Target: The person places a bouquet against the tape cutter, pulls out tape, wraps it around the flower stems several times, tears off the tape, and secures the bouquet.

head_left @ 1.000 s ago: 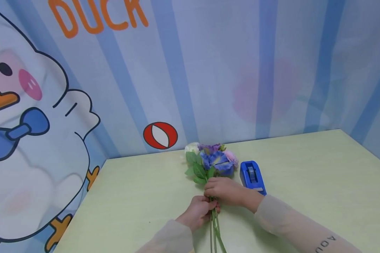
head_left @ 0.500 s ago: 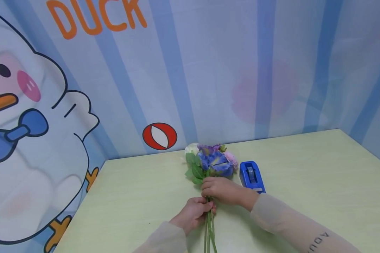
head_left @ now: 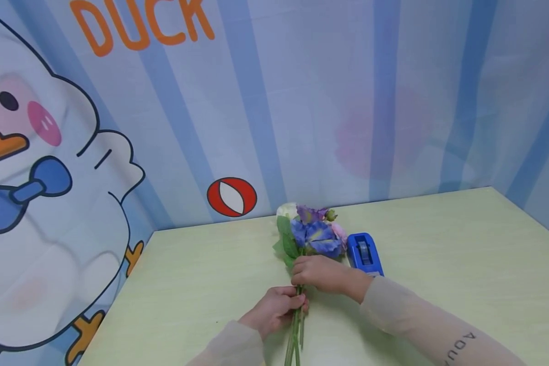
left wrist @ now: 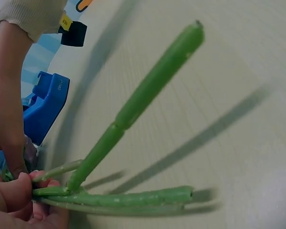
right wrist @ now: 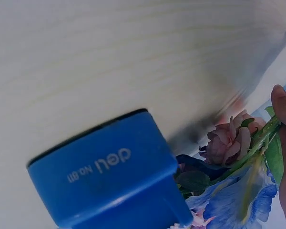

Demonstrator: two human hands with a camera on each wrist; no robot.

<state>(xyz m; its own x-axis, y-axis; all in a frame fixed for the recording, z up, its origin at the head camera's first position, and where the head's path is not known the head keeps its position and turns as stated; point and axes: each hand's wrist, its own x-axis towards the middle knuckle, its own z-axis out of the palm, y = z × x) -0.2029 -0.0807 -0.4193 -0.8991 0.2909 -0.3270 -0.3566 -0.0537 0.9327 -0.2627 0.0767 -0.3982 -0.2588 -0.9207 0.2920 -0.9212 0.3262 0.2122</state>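
A bunch of flowers lies across both hands, with a blue bloom [head_left: 317,238], a purple one [head_left: 311,213], a white one [head_left: 286,210] and a pink one [right wrist: 229,140]. My right hand [head_left: 324,274] grips the stems just under the leaves [head_left: 285,239]. Directly below it, my left hand [head_left: 274,308] pinches the same green stems [head_left: 295,338] between thumb and fingers. In the left wrist view, the cut stem ends [left wrist: 148,198] spread apart beyond the left hand, one thick stem [left wrist: 155,76] angling away from the others.
A blue tape dispenser [head_left: 365,252] stands on the pale table [head_left: 453,254], right beside the flower heads and behind the right forearm. Behind the table hangs a striped blue cloth [head_left: 302,101] with a printed duck.
The flower heads have shifted slightly right while the lower stem ends have swung left. My left hand has moved a little left. The tape dispenser has stayed in place.
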